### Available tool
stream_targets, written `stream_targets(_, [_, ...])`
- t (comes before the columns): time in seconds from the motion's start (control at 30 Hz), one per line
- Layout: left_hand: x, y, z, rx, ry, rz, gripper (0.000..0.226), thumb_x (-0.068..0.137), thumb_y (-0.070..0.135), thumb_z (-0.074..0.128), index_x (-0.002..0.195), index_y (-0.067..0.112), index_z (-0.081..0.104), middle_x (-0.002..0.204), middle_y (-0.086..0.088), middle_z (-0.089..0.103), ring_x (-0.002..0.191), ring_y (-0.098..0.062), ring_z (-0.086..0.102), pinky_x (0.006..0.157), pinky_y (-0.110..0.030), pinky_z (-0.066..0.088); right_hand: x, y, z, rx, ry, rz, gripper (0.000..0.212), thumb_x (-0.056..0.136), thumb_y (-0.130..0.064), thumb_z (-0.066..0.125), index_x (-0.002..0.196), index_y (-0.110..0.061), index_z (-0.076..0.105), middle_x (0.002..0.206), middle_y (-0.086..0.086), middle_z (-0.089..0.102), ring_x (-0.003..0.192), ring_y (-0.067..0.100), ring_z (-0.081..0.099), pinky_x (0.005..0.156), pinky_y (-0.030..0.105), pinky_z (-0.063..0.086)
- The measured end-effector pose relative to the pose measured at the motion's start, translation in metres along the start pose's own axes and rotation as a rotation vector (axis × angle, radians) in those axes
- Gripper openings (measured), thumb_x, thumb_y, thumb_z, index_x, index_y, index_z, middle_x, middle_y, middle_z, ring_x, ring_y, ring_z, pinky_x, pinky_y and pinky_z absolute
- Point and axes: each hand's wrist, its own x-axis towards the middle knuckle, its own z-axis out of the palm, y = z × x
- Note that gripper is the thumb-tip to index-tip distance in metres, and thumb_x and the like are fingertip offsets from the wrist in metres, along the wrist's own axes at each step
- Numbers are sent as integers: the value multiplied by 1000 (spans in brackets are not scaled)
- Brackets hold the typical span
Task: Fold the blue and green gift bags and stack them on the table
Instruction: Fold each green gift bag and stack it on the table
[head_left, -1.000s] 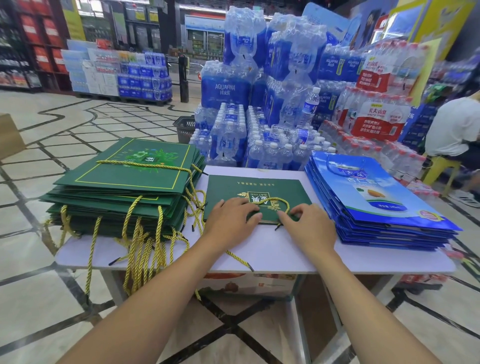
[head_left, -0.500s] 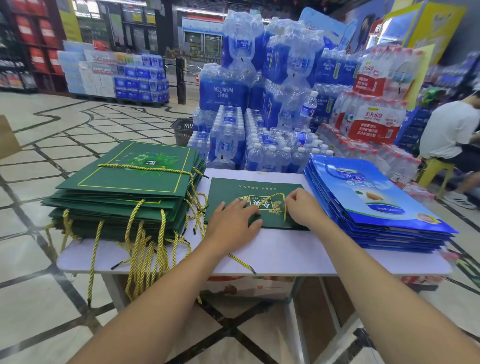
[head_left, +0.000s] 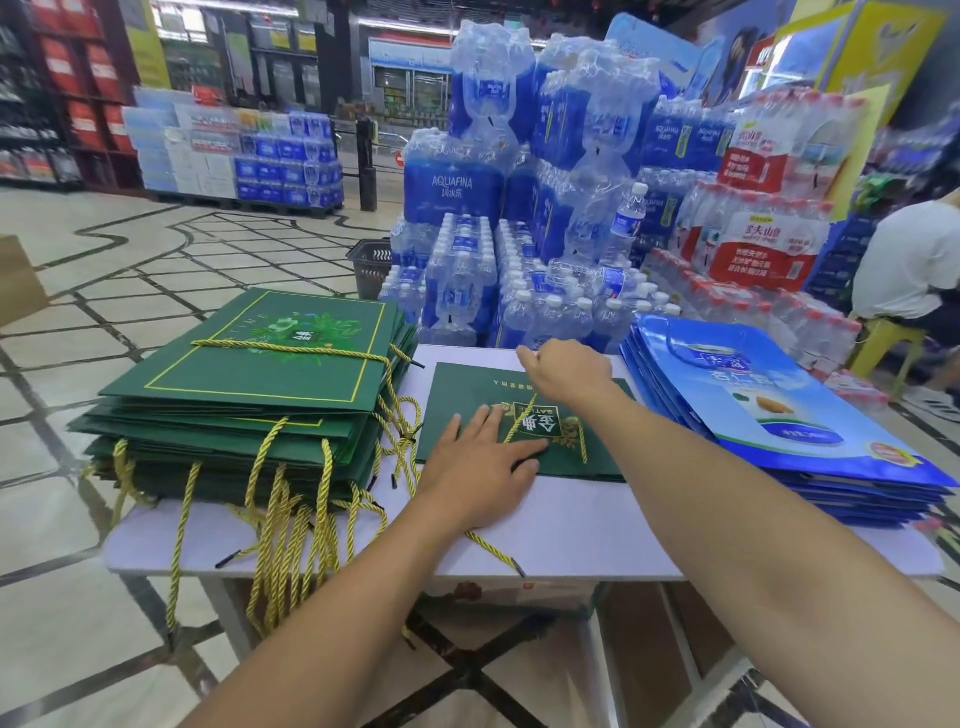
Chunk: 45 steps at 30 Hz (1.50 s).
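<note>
1. On the white table, dead centre, your green gift bag lies folded flat, logo side up, sitting between two stacks.
2. Your left hand presses on the bag's near-left part. The palm is down, the fingers are straight and spread, and it grips nothing.
3. Your right hand is over the bag's far edge, fingers curled in toward the thumb. The gold cord handle loops across the logo and climbs toward that wrist, but I cannot tell whether you have it pinched.
4. A second gold cord trails out from under your left wrist to the table's front edge.
5. Just beside the bag on the left is the green stack, piled high. Its dangling cords spill over the front edge.
6. Just beside it on the right is the blue stack, flat and fanned slightly at the edges.
7. Behind the table are shrink-wrapped water bottle packs, heaped up, with a black basket on the floor at their left.
8. Far right, a person in a white shirt sits on a yellow stool.
</note>
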Motion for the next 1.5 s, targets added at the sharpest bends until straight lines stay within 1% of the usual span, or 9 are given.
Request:
stream_targets(0.17, [2, -1, 1, 12, -6, 9, 48, 106, 57, 18, 154, 60, 23, 172, -8, 9, 160, -22, 2, 128, -48, 0, 8, 1, 23, -198, 41, -85, 65, 106, -58, 19, 92, -17, 67, 97, 10, 69, 80, 28, 54, 71, 37, 40])
stream_targets(0.47, [5, -3, 4, -9, 1, 4, 47, 106, 55, 22, 153, 59, 27, 172, -10, 10, 160, -20, 3, 128, -46, -1, 19, 8, 43, -207, 71, -94, 72, 106, -61, 16, 107, -15, 72, 108, 10, 71, 101, 32, 65, 79, 39, 42])
stream_targets(0.73, [3, -7, 6, -12, -15, 7, 59, 97, 73, 28, 154, 59, 22, 173, -7, 9, 160, -18, 1, 128, -46, -1, 14, 13, 23, -139, 26, -63, 74, 103, -66, 15, 101, -18, 71, 104, 8, 69, 100, 32, 64, 75, 39, 42])
stream_targets(0.9, [6, -10, 4, -57, 17, -6, 60, 97, 72, 34, 155, 56, 27, 172, -4, 17, 159, -17, 9, 128, -45, 5, -19, 29, -1, 20, -63, -50, 56, 100, -61, 28, 76, -21, 58, 90, 1, 68, 92, 27, 63, 79, 39, 50])
stream_targets(1.07, [8, -7, 2, -73, 23, -25, 59, 98, 65, 41, 154, 52, 31, 171, -2, 20, 158, -17, 13, 128, -45, 7, -85, 48, -6, 46, -57, -37, 29, 95, -49, 52, 107, -31, 71, 105, -9, 69, 100, 19, 63, 77, 34, 52])
stream_targets(1.17, [13, -8, -4, -76, 2, -43, 65, 92, 72, 46, 153, 52, 35, 169, -1, 27, 156, -19, 20, 127, -47, 12, -116, 58, -3, 7, -19, -47, 33, 96, -50, 53, 120, -33, 66, 117, -4, 65, 112, 23, 59, 78, 35, 46])
stream_targets(1.23, [15, -9, -10, -70, -15, -43, 72, 87, 78, 50, 152, 51, 38, 166, 0, 31, 154, -20, 25, 125, -48, 16, -124, 64, 3, -13, -21, -17, 44, 97, -55, 50, 132, -30, 59, 132, 0, 60, 123, 27, 54, 91, 39, 46])
stream_targets(1.33, [14, -9, -13, -77, -40, -40, 79, 84, 81, 54, 153, 48, 38, 167, -2, 31, 154, -22, 26, 124, -47, 17, -124, 67, 7, 188, -77, 131, 60, 95, -61, 50, 142, -24, 52, 147, 5, 49, 133, 31, 47, 106, 48, 44])
stream_targets(1.5, [8, -7, -8, -94, 14, -33, 83, 83, 84, 51, 155, 47, 35, 167, -1, 29, 153, -21, 27, 124, -49, 16, -112, 61, -19, 589, 89, 280, 34, 95, -42, 58, 122, -24, 66, 136, 3, 57, 115, 23, 57, 95, 40, 48])
